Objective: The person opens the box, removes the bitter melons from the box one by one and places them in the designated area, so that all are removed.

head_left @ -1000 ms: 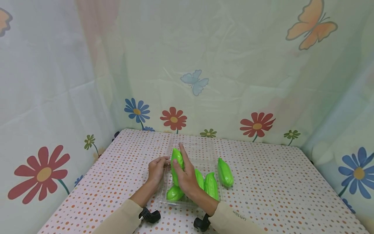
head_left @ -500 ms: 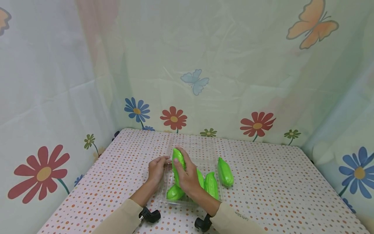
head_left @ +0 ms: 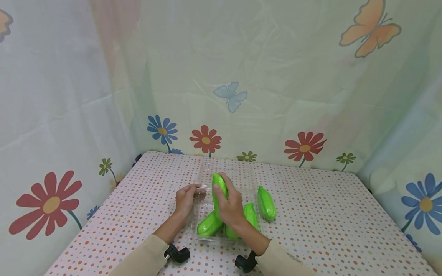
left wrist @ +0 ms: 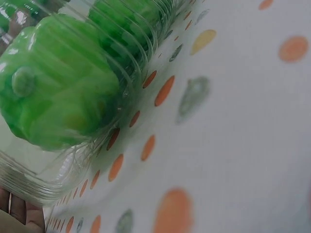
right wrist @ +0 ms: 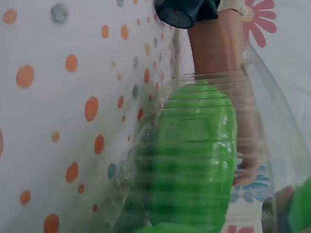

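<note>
Holding the rim of the clear ribbed plastic tray (head_left: 203, 191) on the dotted table (head_left: 328, 230), left hand (head_left: 186, 199) pinches its left edge. Right hand (head_left: 230, 205) grips a glossy green ridged plastic gourd (head_left: 219, 184) above the tray, long axis near upright, tip pointing away and up. A second ago it sat lower and further left. Other green gourds lie in the tray; one loose green gourd (head_left: 266, 203) lies on the table, right.
</note>
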Available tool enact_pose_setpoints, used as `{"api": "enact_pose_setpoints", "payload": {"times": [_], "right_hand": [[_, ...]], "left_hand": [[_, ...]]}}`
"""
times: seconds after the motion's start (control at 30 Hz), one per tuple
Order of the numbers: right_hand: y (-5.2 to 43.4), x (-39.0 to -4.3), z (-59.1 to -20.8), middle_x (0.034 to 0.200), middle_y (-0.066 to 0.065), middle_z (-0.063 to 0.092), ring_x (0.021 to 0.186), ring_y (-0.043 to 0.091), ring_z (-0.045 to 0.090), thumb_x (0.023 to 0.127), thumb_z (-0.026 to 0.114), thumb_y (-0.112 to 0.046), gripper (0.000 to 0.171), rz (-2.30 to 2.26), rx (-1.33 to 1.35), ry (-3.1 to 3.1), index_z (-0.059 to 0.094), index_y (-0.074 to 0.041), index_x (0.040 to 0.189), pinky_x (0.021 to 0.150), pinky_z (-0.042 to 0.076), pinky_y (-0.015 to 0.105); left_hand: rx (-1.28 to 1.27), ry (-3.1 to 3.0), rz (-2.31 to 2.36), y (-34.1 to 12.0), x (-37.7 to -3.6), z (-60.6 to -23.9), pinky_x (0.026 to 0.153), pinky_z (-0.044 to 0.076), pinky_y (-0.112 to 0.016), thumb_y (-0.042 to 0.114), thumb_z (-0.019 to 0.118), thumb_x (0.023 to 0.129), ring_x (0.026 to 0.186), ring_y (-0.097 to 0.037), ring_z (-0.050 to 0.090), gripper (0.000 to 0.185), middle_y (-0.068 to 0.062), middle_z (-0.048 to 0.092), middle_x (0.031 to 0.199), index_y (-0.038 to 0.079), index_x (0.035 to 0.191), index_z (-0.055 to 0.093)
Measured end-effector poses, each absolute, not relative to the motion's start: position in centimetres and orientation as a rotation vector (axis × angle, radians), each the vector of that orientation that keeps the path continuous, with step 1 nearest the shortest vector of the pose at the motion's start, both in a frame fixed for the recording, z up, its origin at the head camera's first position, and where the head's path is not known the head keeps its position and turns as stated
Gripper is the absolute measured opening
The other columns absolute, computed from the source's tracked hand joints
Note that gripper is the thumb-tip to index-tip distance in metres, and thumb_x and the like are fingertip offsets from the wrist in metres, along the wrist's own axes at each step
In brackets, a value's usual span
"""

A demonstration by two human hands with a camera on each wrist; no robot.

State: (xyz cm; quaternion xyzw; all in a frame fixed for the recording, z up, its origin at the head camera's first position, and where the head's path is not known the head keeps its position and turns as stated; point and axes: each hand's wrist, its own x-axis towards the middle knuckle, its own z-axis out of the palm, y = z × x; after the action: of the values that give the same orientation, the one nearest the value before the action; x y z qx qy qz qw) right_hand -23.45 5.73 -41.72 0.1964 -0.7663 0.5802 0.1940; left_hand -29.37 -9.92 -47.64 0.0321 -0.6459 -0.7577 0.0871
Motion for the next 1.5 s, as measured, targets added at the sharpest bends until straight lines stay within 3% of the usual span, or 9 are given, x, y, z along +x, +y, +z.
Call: {"api": "enact_pose_setpoints", "payload": {"times": [0.47, 0.8, 1.07, 1.5], "right_hand": [[8.6, -23.3, -40.7, 0.079, 0.009, 0.055, 0.061, 0.016, 0.052, 0.106, 0.052, -0.026, 0.039, 1.673, 0.461, -2.183, 0.052, -0.018, 0.144, 0.049, 0.051, 0.026], [10.4, -22.8, -39.5, 0.071, 0.009, 0.053, 0.050, 0.012, 0.047, 0.106, 0.053, -0.025, 0.041, 1.686, 0.396, -2.209, 0.052, -0.018, 0.146, 0.043, 0.049, 0.027], [12.1, -22.8, -38.8, 0.089, 0.016, 0.057, 0.060, 0.019, 0.056, 0.105, 0.053, -0.031, 0.042, 1.648, 0.342, -2.252, 0.052, -0.021, 0.146, 0.047, 0.054, 0.030], [15.5, -24.0, -37.1, 0.106, 0.023, 0.058, 0.057, 0.018, 0.060, 0.107, 0.048, -0.030, 0.047, 1.642, 0.296, -2.201, 0.045, -0.013, 0.151, 0.050, 0.058, 0.031]], "left_hand": [[0.092, -1.915, -2.280, -10.0, -29.5, -47.5, 0.079, 0.064, -0.036, 0.005, 0.045, 0.097, 0.083, -0.023, 0.076, 0.034, -0.018, 0.077, 0.093, -0.015, 0.117, 0.062], [0.092, -1.925, -2.288, -9.9, -29.2, -47.6, 0.080, 0.064, -0.035, 0.005, 0.045, 0.097, 0.086, -0.027, 0.076, 0.033, -0.021, 0.076, 0.096, -0.014, 0.118, 0.063], [0.110, -1.929, -2.314, -10.0, -29.2, -47.9, 0.082, 0.064, -0.034, 0.005, 0.045, 0.097, 0.087, -0.023, 0.076, 0.033, -0.019, 0.076, 0.096, -0.014, 0.119, 0.061], [0.108, -1.911, -2.333, -10.1, -29.3, -47.6, 0.086, 0.063, -0.039, 0.005, 0.045, 0.098, 0.092, -0.029, 0.075, 0.034, -0.021, 0.076, 0.099, -0.013, 0.122, 0.061]]}}
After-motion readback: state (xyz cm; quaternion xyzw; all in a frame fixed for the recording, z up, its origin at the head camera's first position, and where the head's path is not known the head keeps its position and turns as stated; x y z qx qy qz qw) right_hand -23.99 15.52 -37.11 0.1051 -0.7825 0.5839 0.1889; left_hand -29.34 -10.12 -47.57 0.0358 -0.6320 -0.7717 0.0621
